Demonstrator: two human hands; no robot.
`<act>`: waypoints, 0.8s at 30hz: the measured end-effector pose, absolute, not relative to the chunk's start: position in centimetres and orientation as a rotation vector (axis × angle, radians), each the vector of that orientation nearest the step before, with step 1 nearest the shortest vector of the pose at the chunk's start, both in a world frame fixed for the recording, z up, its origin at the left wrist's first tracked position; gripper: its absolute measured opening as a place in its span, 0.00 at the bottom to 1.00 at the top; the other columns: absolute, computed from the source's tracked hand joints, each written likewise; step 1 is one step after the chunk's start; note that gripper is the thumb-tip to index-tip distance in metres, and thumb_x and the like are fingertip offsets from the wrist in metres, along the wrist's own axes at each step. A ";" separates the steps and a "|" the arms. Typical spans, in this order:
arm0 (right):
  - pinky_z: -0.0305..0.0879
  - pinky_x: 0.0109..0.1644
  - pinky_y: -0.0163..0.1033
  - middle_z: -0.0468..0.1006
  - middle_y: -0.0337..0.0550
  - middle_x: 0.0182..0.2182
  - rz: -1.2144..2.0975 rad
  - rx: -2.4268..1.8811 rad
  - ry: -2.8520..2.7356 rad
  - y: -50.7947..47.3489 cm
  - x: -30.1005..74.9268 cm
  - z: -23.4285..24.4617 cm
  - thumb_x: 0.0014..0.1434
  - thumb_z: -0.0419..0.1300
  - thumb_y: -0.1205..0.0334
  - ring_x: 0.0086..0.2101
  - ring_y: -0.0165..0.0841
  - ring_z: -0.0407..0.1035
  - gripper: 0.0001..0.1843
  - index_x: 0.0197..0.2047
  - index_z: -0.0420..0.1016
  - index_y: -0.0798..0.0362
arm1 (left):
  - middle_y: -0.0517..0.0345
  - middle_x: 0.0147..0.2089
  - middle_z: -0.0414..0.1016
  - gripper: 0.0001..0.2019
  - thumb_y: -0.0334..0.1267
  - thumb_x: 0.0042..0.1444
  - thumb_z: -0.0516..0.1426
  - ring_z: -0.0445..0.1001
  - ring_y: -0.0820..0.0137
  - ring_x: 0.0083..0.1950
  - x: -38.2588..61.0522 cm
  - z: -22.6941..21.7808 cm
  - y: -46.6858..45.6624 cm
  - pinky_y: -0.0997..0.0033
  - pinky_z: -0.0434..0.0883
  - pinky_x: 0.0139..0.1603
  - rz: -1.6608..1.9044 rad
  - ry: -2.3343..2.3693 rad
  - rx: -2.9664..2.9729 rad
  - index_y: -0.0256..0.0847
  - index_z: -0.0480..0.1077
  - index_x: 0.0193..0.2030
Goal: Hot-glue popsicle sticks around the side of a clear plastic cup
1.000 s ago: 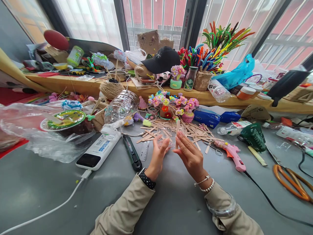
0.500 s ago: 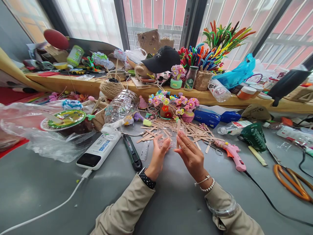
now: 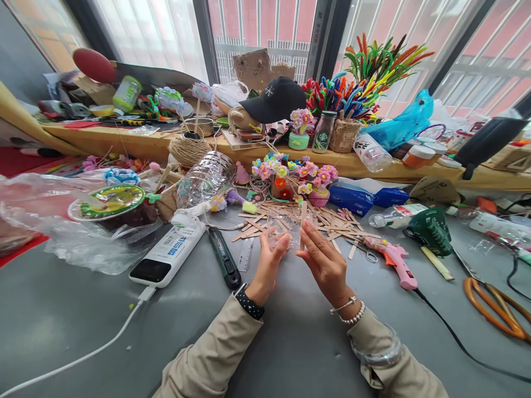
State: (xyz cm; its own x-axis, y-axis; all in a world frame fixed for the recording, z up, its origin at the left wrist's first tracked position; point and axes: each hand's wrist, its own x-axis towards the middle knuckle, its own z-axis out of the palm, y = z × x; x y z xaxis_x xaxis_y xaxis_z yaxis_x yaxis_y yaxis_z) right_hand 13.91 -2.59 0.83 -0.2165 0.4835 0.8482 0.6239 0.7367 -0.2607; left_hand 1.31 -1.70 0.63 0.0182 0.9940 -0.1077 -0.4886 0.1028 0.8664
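My left hand point(image 3: 269, 268) is closed around the side of a clear plastic container point(image 3: 293, 241), whose exact shape is hard to make out. Against the container's right side, a wooden craft stick point(image 3: 303, 212) stands upright. The fingers of my right hand point(image 3: 327, 264) press on that stick, with the thumb below. Just beyond both hands lies a loose pile of craft sticks point(image 3: 344, 224). A clear ruler point(image 3: 246, 255) and a dark green utility knife point(image 3: 224, 257) rest left of my left hand.
To the right are small scissors point(image 3: 367, 253), a pink glue gun point(image 3: 400, 265) with its cord, and large orange-handled scissors point(image 3: 493, 309). A white power bank point(image 3: 170, 251) with a cable lies left. Pipe-cleaner flowers point(image 3: 319, 177) stand behind the sticks, below a crowded ledge point(image 3: 249, 152).
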 end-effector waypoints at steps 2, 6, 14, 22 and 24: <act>0.62 0.55 0.46 0.60 0.41 0.56 -0.187 -0.842 -1.868 -2.5 14.0 0.8 0.51 0.57 0.71 0.54 0.37 0.58 0.33 0.59 0.53 0.47 | 0.47 0.48 0.67 0.31 0.50 0.40 0.61 0.66 0.63 0.50 1.4 0.6 -1.7 0.63 0.62 0.49 1.344 0.900 0.736 0.41 0.54 0.48; 0.61 0.56 0.45 0.61 0.44 0.56 -0.197 -0.848 -1.901 -2.2 14.3 0.8 0.51 0.58 0.69 0.54 0.37 0.58 0.33 0.59 0.53 0.49 | 0.52 0.43 0.67 0.28 0.50 0.40 0.61 0.70 0.68 0.40 1.5 0.4 -1.4 0.65 0.65 0.45 1.333 0.910 0.665 0.40 0.57 0.45; 0.60 0.56 0.46 0.60 0.44 0.56 -0.189 -0.891 -1.962 -1.9 14.5 0.9 0.50 0.59 0.61 0.55 0.38 0.57 0.36 0.60 0.50 0.49 | 0.56 0.37 0.65 0.26 0.50 0.41 0.60 0.70 0.72 0.33 1.6 0.2 -1.1 0.64 0.67 0.43 1.282 0.902 0.588 0.39 0.56 0.42; 0.60 0.56 0.46 0.59 0.41 0.57 -0.161 -0.873 -1.920 -2.0 14.5 0.8 0.53 0.56 0.69 0.54 0.36 0.57 0.32 0.60 0.51 0.46 | 0.54 0.42 0.65 0.28 0.52 0.41 0.60 0.69 0.73 0.34 1.6 0.5 -1.3 0.64 0.66 0.45 1.275 0.899 0.630 0.40 0.56 0.44; 0.60 0.56 0.46 0.59 0.41 0.57 -0.157 -0.869 -1.920 -2.0 14.5 0.8 0.53 0.56 0.69 0.54 0.37 0.57 0.33 0.60 0.51 0.46 | 0.52 0.44 0.65 0.27 0.52 0.42 0.59 0.69 0.72 0.36 1.5 0.4 -1.3 0.63 0.66 0.46 1.269 0.885 0.669 0.40 0.56 0.44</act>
